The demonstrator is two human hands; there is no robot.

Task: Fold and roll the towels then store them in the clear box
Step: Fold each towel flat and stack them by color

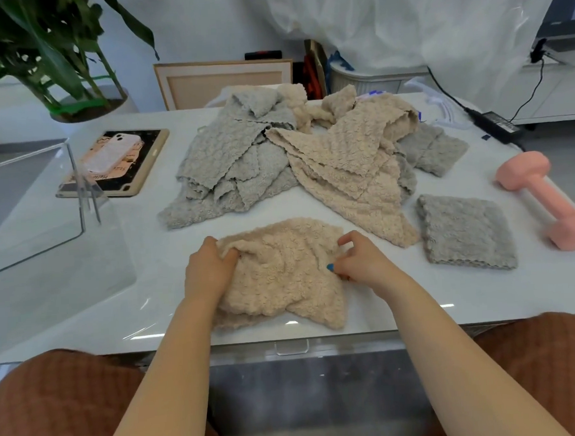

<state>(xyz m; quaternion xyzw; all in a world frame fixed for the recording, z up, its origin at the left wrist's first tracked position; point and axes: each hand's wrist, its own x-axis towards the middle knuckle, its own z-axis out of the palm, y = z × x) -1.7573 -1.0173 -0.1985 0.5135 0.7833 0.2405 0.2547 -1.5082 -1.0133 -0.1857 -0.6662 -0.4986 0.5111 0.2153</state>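
Beige towel [282, 278], lower centre of bench [150, 291]: rumpled, no clear long axis, corner pointing lower right. My left grip [210, 270] clamps its left edge; right grip [361, 260] pinches the right.

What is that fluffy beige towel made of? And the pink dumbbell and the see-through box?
The beige towel looks like plush fleece, maybe microfiber: nubby and matte. The pink dumbbell seems coated in matte rubber or vinyl; its inside is hidden. The clear box looks like hard glossy plastic, perhaps acrylic: see-through walls, glinting edges.
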